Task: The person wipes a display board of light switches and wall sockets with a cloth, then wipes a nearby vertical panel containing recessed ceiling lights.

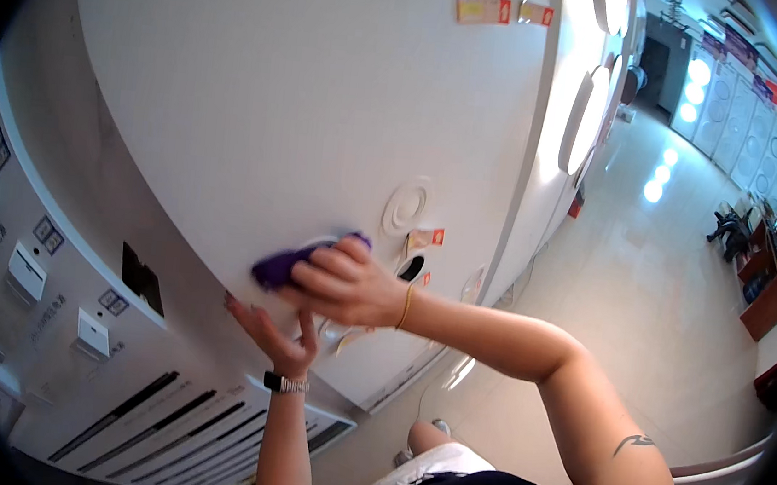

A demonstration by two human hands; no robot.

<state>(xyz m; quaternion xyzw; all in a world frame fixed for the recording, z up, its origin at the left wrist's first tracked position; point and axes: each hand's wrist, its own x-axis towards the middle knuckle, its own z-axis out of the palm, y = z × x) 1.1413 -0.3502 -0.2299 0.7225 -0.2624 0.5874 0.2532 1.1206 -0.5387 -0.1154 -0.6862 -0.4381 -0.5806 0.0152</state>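
My right hand (340, 280) grips a bunched purple cloth (282, 268) and presses it to a white display panel (303, 110). Part of a pale round fitting shows at the cloth's upper edge. Just below, my left hand (283, 341) has its fingers apart and nothing in it, with fingertips at the panel's left edge; firm contact is hard to tell. Close to my right hand are a white round recessed fitting (409, 206), a dark round hole (412, 267) and a small orange-and-white tag (425, 237).
At left, a grey board carries white box-shaped fittings (27, 271) and, lower, black linear strips (113, 416). Lit round lamps (586, 121) stick out beyond the panel's right edge. A tiled floor (607, 275) runs back past brown boxes (767, 307). A curved chair rail (722, 469) stands behind my right arm.
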